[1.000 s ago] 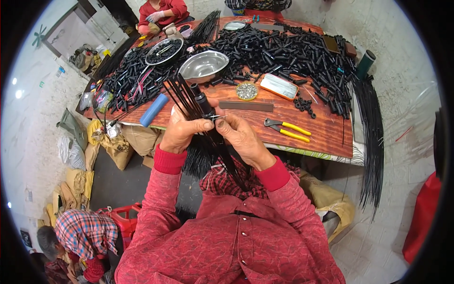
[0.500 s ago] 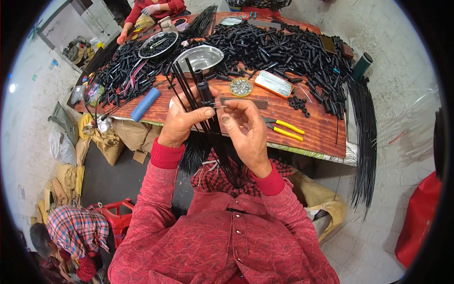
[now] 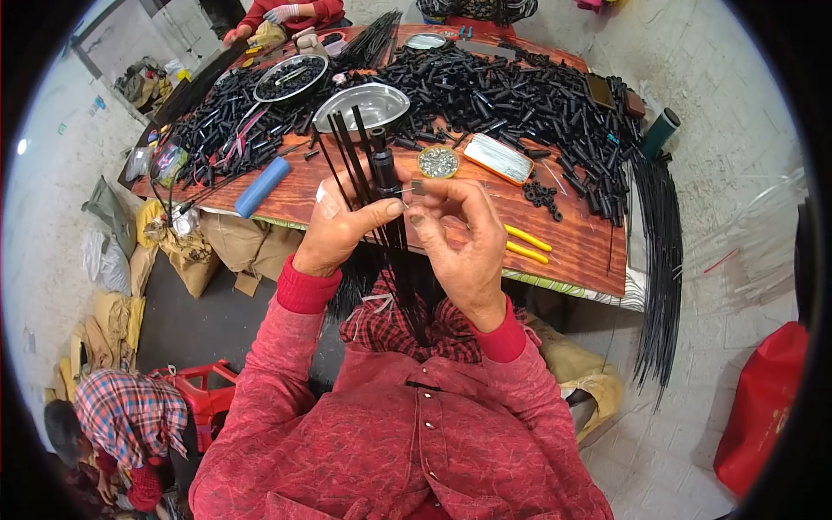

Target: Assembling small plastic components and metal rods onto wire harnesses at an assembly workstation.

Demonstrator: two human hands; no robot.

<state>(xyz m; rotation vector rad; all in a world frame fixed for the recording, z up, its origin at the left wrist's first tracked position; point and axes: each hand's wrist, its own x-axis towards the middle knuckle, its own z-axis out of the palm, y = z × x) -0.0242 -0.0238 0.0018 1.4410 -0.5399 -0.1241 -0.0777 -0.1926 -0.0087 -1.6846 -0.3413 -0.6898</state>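
Note:
My left hand (image 3: pixel 336 227), with a white patch stuck on its back, is closed round several thin black rods (image 3: pixel 343 156) and a stepped black cylindrical fitting (image 3: pixel 385 169). The fitting stands nearly upright above the thumb, and the rods run down toward my lap. Close beside it on the right, my right hand (image 3: pixel 475 251) pinches a thin silvery wire piece (image 3: pixel 406 190) between thumb and forefinger. That wire reaches across to the fitting's lower part; whether it passes into it I cannot tell. Partly behind my right hand lie yellow-handled pliers (image 3: pixel 527 244).
The wooden table (image 3: pixel 576 256) bears a heap of black fittings (image 3: pixel 485 91), a metal bowl (image 3: pixel 368 108), a round dish of small metal parts (image 3: pixel 438 161), a tray of wires (image 3: pixel 498 158) and a blue roll (image 3: pixel 263 187). Long black rods (image 3: pixel 659 277) hang at the right edge. Other people work nearby.
The fitting sits more upright and a little farther right. My right hand has shifted slightly right and now covers more of the pliers. The whole view has moved a little.

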